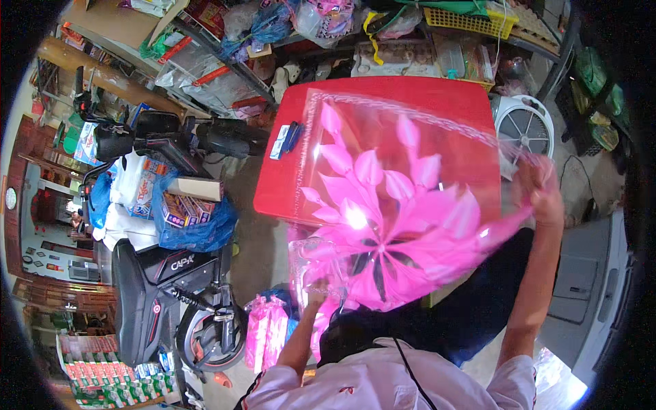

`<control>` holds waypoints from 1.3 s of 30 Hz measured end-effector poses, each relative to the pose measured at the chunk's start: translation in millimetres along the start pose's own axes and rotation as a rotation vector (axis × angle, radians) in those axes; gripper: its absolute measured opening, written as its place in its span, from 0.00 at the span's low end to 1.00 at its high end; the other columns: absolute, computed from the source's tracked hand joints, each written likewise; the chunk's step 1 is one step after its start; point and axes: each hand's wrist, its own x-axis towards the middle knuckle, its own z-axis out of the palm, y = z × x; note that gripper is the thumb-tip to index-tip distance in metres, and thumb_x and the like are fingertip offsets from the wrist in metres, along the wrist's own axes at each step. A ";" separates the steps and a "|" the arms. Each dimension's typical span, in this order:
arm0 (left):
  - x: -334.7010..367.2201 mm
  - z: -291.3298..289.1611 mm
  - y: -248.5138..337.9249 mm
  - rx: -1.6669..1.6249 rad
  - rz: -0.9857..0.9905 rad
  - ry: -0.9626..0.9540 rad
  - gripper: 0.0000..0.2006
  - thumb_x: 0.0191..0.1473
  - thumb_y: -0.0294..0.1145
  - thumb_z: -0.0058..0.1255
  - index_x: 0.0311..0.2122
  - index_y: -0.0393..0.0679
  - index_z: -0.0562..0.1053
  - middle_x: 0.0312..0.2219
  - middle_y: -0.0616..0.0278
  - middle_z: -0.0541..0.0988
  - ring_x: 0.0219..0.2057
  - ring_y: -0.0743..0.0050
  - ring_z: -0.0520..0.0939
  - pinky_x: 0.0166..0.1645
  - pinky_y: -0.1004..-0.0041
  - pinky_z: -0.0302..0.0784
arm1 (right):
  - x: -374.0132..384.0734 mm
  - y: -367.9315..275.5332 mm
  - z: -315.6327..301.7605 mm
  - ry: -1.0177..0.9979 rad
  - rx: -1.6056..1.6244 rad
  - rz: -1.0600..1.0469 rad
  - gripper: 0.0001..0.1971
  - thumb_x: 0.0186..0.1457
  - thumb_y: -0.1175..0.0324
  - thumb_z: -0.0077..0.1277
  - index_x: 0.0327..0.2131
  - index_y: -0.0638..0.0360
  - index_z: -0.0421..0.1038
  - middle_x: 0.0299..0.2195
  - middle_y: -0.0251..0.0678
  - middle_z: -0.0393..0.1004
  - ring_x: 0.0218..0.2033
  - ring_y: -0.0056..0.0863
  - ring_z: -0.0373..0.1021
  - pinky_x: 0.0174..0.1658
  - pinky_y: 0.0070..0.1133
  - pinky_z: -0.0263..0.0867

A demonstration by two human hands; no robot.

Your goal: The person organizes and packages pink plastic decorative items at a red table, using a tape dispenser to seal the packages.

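A clear plastic sheet point(383, 239) with a large pink flower print and a pale lace-like border is spread between my hands. Its far part lies over the red table point(383, 85), and its near part hangs in front of my body. My right hand point(538, 183) grips the sheet's right edge, bunched there and blurred by motion. Lower down, my left hand point(318, 283) is closed on the left edge, partly covered by the clear plastic. On the table's left side lie a small white-and-blue box point(279, 142) and a dark blue object point(294, 137) I cannot make out.
A black motorbike point(157, 273) stands at the left, beside bags and boxes point(191, 205). Pink packages point(266, 328) sit near my left arm. A round fan point(525, 126) is right of the table, with a grey cabinet point(577, 273) nearer me. Cluttered shelves point(396, 58) line the back.
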 end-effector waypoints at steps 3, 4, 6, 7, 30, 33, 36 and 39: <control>10.2 -48.8 -12.2 -0.711 -0.033 0.331 0.20 0.61 0.40 0.50 0.52 0.36 0.75 0.42 0.43 0.81 0.38 0.50 0.84 0.44 0.52 0.78 | -58.7 27.6 -78.3 0.475 0.377 0.200 0.26 0.50 0.50 0.67 0.40 0.55 0.65 0.29 0.33 0.65 0.28 0.28 0.67 0.24 0.24 0.64; 34.5 -100.0 62.3 -0.756 -0.222 0.542 0.21 0.69 0.43 0.42 0.34 0.34 0.76 0.23 0.63 0.80 0.24 0.70 0.81 0.29 0.70 0.76 | -80.7 15.5 -104.0 0.387 0.371 0.156 0.26 0.49 0.51 0.68 0.41 0.56 0.65 0.29 0.32 0.64 0.28 0.29 0.67 0.27 0.26 0.65; 37.8 -211.8 136.6 -0.949 -0.333 0.738 0.22 0.71 0.43 0.39 0.29 0.36 0.74 0.25 0.62 0.80 0.23 0.75 0.78 0.26 0.71 0.73 | -87.6 7.0 -118.9 0.113 0.525 0.025 0.27 0.48 0.53 0.69 0.42 0.57 0.65 0.28 0.32 0.63 0.29 0.31 0.67 0.32 0.30 0.66; 36.4 -243.8 145.3 -0.902 -0.213 0.829 0.19 0.70 0.42 0.42 0.33 0.37 0.74 0.24 0.63 0.79 0.23 0.78 0.77 0.26 0.75 0.70 | -91.8 1.2 -118.2 -0.029 0.599 -0.045 0.28 0.48 0.54 0.69 0.43 0.58 0.64 0.28 0.31 0.63 0.29 0.31 0.67 0.34 0.32 0.67; 161.2 -325.2 418.0 -0.274 0.584 0.543 0.10 0.53 0.30 0.62 0.40 0.40 0.78 0.36 0.53 0.82 0.37 0.50 0.82 0.43 0.60 0.79 | -53.2 8.8 -180.1 1.059 -0.104 -0.306 0.17 0.62 0.62 0.56 0.50 0.60 0.71 0.41 0.38 0.76 0.41 0.29 0.74 0.43 0.25 0.70; 147.5 -328.1 433.4 -0.316 0.760 0.653 0.10 0.50 0.28 0.63 0.38 0.41 0.79 0.36 0.54 0.82 0.36 0.53 0.83 0.40 0.63 0.79 | -50.2 11.6 -169.9 1.092 -0.427 -0.320 0.13 0.62 0.63 0.57 0.44 0.60 0.75 0.38 0.34 0.77 0.37 0.24 0.74 0.41 0.24 0.70; 145.4 -320.4 449.2 -0.334 0.943 0.648 0.10 0.49 0.28 0.65 0.38 0.41 0.80 0.34 0.57 0.82 0.36 0.57 0.84 0.43 0.64 0.80 | -45.8 -10.2 -136.9 1.088 -0.027 -0.200 0.08 0.60 0.66 0.59 0.38 0.60 0.77 0.34 0.29 0.77 0.32 0.17 0.72 0.36 0.19 0.67; 138.8 -312.8 470.1 -0.249 1.111 0.551 0.11 0.46 0.27 0.65 0.37 0.43 0.80 0.34 0.59 0.82 0.39 0.58 0.83 0.46 0.63 0.79 | -47.7 -25.4 -122.8 1.132 -0.043 -0.139 0.07 0.59 0.66 0.60 0.36 0.58 0.77 0.31 0.25 0.75 0.30 0.14 0.70 0.33 0.17 0.65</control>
